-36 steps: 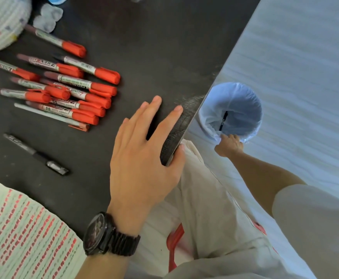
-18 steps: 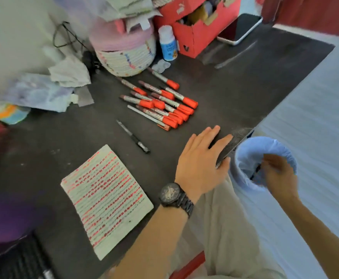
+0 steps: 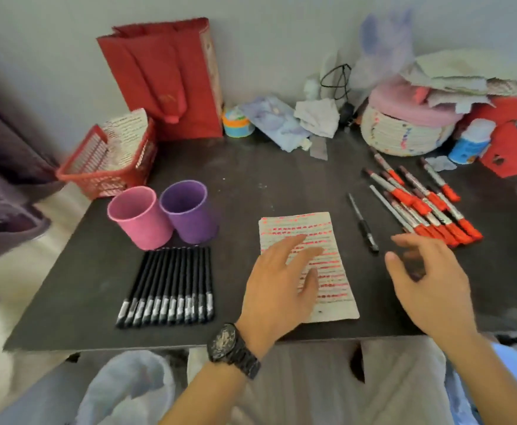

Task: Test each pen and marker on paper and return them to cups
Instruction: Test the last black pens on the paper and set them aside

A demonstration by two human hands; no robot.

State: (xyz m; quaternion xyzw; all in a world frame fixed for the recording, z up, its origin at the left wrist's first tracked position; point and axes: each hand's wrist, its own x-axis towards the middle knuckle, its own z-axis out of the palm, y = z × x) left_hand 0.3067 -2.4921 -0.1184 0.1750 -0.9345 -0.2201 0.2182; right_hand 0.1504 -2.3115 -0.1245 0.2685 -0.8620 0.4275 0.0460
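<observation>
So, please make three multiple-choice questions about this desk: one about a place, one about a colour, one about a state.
1. Where does the row of black pens lie?
A. in front of the cups
B. inside the red basket
C. on the paper

2. What colour are the two cups?
A. both red
B. pink and purple
C. blue and green

3. What are the hands doing?
A. both grip markers
B. the left holds a cup
C. both are open and hold nothing

Answers:
1 A, the row lies on the table just nearer than the cups.
2 B, the left cup is pink, the right purple.
3 C, the left hand is spread over the paper, and the right hand is open near the markers.
</observation>
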